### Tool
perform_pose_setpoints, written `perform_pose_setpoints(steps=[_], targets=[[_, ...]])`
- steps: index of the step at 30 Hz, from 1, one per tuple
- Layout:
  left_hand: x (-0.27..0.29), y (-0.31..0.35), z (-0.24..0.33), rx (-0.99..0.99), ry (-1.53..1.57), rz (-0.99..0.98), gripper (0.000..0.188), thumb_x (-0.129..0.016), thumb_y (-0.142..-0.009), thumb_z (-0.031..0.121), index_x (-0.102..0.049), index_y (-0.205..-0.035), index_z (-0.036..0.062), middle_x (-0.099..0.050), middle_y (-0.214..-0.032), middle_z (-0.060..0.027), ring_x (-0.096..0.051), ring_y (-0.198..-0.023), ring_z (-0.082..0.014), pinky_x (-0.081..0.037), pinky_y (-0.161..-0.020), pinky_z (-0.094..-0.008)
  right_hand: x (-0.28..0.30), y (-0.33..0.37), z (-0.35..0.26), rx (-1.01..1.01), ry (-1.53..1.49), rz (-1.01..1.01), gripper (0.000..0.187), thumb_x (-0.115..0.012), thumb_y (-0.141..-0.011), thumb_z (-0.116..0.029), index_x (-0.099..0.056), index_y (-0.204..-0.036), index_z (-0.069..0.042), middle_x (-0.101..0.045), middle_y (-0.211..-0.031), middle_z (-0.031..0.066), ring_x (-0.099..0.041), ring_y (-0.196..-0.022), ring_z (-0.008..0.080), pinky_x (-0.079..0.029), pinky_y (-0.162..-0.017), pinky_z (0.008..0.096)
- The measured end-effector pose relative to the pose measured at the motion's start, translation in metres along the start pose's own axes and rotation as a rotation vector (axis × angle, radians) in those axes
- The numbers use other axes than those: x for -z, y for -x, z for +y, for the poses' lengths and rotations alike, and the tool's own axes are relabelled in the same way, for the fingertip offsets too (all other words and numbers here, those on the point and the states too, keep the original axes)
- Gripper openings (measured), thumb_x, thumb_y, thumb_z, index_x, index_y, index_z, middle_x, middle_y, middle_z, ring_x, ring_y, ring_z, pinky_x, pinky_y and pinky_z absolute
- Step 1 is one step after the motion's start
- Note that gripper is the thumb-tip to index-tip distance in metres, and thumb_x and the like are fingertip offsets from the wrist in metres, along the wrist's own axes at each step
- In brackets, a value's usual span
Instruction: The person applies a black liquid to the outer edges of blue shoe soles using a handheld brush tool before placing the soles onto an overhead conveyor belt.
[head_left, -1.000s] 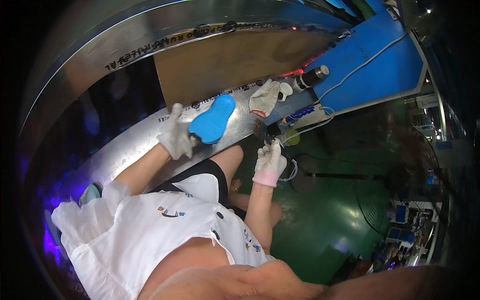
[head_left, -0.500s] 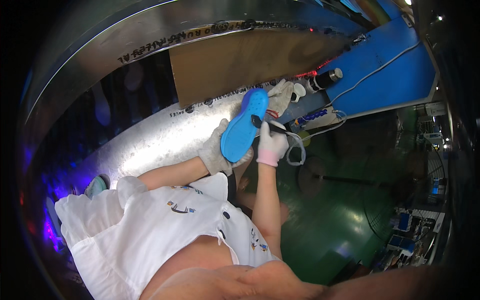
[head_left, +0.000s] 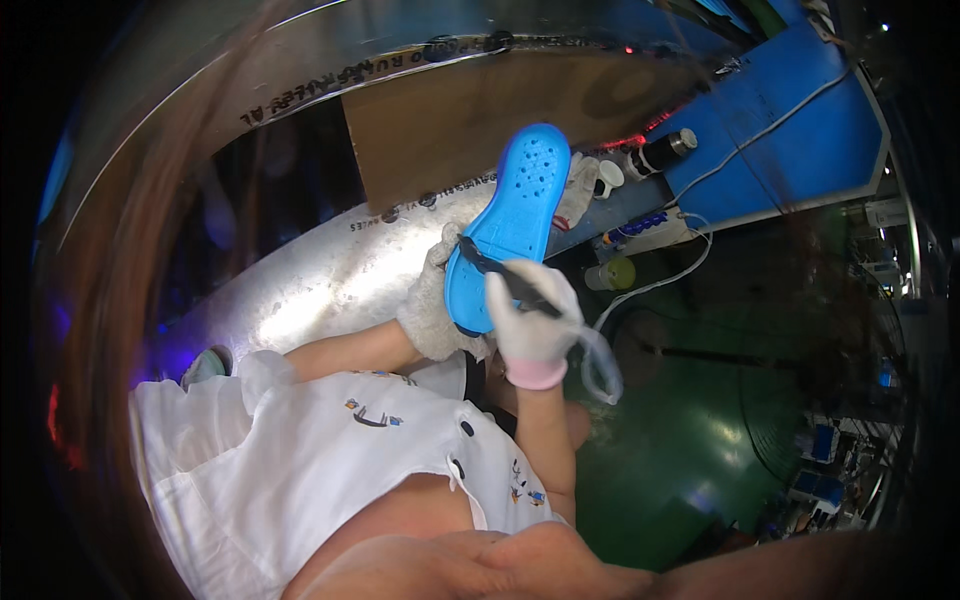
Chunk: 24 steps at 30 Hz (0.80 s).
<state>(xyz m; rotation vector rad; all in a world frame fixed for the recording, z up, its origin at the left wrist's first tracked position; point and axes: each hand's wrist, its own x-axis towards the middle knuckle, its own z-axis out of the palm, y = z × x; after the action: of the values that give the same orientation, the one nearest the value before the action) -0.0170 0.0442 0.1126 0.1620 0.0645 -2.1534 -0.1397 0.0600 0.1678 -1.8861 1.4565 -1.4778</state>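
Observation:
A blue shoe sole (head_left: 515, 215) stands tilted in front of me, its inner face up, with small holes at the far end. My left hand (head_left: 433, 310), in a light work glove, is closed round the near end of the sole from the left and below. My right hand (head_left: 538, 318), in a white glove with a pink cuff, grips a slim black brush (head_left: 485, 262). The brush's dark tip lies at the left edge of the sole, near its narrow middle. A clear tube (head_left: 600, 365) loops from the handle beside my right wrist, blurred by motion.
Behind the sole runs a shiny metal bench (head_left: 330, 270) with a brown board (head_left: 430, 130) on it. A spare glove (head_left: 575, 190), a white cup (head_left: 608, 178) and a dark flask (head_left: 662, 152) stand at the right. Beyond is a blue panel (head_left: 770, 130) with a cable.
The brush has moved from the right side of the sole's middle to its left edge, nearer me. The sole has tipped up, its holed end now higher and facing me more.

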Motion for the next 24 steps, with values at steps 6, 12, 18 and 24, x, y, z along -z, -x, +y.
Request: perform_pose_setpoints(steps=[6,12,18,24], targets=[[0.016,-0.009,0.005,0.046,0.227,-0.192,0.077,-0.051,-0.093,0.064,-0.043,-0.145,0.0080,-0.056,-0.135,-0.0195,-0.060,-0.116,-0.0326,-0.050,-0.101,-0.0503,0.015,-0.007,-0.004,0.338,0.217,0.007,0.028,-0.080,-0.074,0.000,-0.070,-0.099,-0.003,-0.071,-0.091,0.0094,-0.067,-0.077,0.0216,-0.050,-0.073,0.0311],[0.045,-0.025,0.009,-0.169,-0.136,-0.201,0.081,-0.048,-0.094,0.065,-0.038,-0.149,0.0069,-0.053,-0.137,-0.0217,-0.059,-0.116,-0.0363,-0.049,-0.103,-0.0487,0.014,0.000,-0.005,-0.352,-0.272,0.134,0.019,-0.078,-0.080,0.000,-0.069,-0.097,-0.001,-0.070,-0.088,0.0089,-0.066,-0.076,0.0177,-0.054,-0.072,0.0313],[-0.005,-0.008,0.022,-0.053,-0.079,-0.136,0.090,-0.053,-0.085,0.075,-0.039,-0.148,0.0113,-0.061,-0.126,-0.0230,-0.066,-0.103,-0.0372,-0.057,-0.089,-0.0518,-0.001,0.028,-0.026,0.080,-0.001,-0.012,0.025,-0.078,-0.076,-0.003,-0.069,-0.099,-0.002,-0.071,-0.086,0.0089,-0.066,-0.072,0.0215,-0.052,-0.070,0.0354],[0.000,-0.026,0.044,0.017,-0.226,-0.176,0.092,-0.052,-0.085,0.075,-0.042,-0.144,0.0062,-0.065,-0.113,-0.0260,-0.072,-0.080,-0.0352,-0.063,-0.060,-0.0398,-0.002,0.034,-0.016,0.124,0.111,0.060,0.014,-0.074,-0.083,-0.002,-0.069,-0.097,-0.004,-0.070,-0.090,0.0056,-0.066,-0.080,0.0157,-0.052,-0.074,0.0321]])
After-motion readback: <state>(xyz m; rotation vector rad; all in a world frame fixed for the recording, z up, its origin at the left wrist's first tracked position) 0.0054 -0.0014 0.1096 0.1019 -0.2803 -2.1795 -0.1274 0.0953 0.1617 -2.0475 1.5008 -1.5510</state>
